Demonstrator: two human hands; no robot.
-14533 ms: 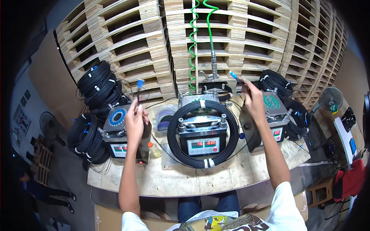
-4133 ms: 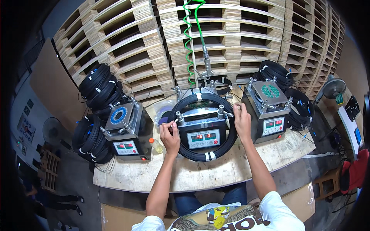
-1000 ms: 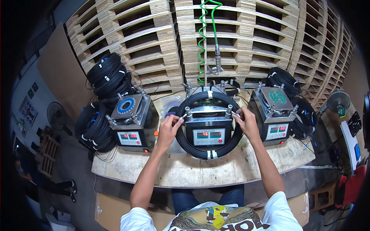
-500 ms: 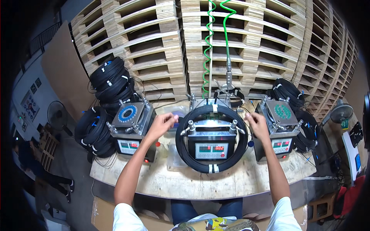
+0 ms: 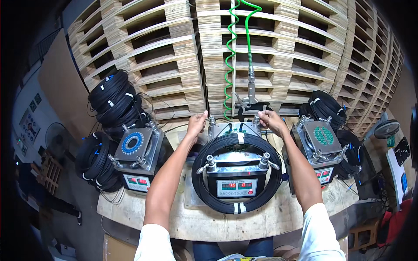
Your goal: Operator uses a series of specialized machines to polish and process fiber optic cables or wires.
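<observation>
A coil of black cable (image 5: 202,194) bound with white tape hangs round the front of the middle machine. This machine has metal clamp posts with levers and a front panel with a lit display (image 5: 235,187). At its far left post (image 5: 212,126) my left hand (image 5: 197,126) is closed, thumb uppermost. My right hand (image 5: 273,122) has its fingers curled and pinched at the far right post (image 5: 256,121). Whatever either hand grips is hidden by the fingers. Cable ends run into a green plate (image 5: 237,129) between the two hands.
Similar machines stand left (image 5: 132,143) and right (image 5: 323,135), with black cable coils (image 5: 114,98) stacked beside them. Behind the wooden table (image 5: 191,226) rise stacked pallets (image 5: 161,43). A metal air gun (image 5: 251,89) hangs from a green hose above the far side.
Both hands have moved forward and inward, from beside the coil to the far posts of the middle machine. The display reading has changed, and my view has shifted slightly.
</observation>
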